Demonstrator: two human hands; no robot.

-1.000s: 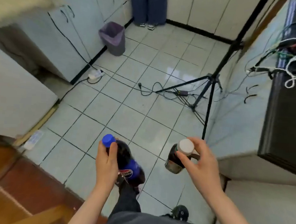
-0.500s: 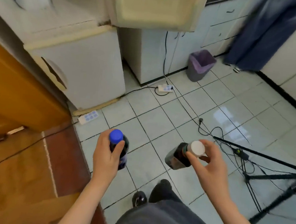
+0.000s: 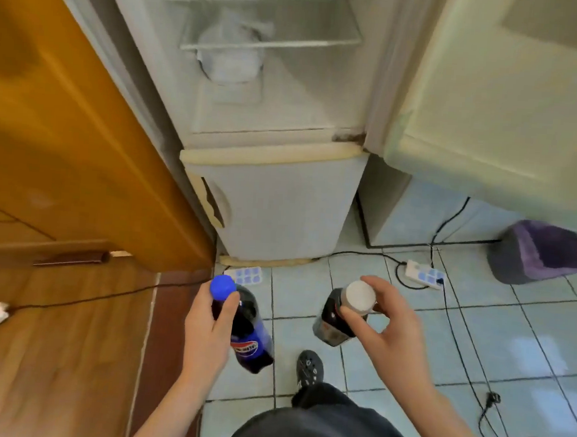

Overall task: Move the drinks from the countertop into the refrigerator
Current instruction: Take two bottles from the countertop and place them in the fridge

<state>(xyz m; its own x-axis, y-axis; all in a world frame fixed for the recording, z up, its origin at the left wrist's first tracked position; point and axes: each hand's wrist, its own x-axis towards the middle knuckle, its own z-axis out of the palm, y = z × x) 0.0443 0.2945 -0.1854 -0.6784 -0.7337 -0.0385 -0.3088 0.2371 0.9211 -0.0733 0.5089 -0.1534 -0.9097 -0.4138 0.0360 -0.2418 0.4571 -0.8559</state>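
Fingers (image 3: 226, 311) of the left hand (image 3: 204, 332) wrap the neck of a blue-capped cola bottle (image 3: 251, 338), held in front of the refrigerator (image 3: 274, 203), toward its left side. The right hand (image 3: 393, 331) pinches a dark bottle (image 3: 332, 322) by its white cap, also in front of the refrigerator, below its open upper compartment. Both bottles hang above the floor tiles (image 3: 477, 334), apart from each other. The refrigerator's door (image 3: 510, 97) stands open on its right.

A person in dark clothes (image 3: 320, 428) and a black shoe (image 3: 310, 368).
The arms are bare down to the left hand (image 3: 204, 328) and right hand (image 3: 392, 331). The clothes are plain dark grey. The shoe has little pale dots on top.
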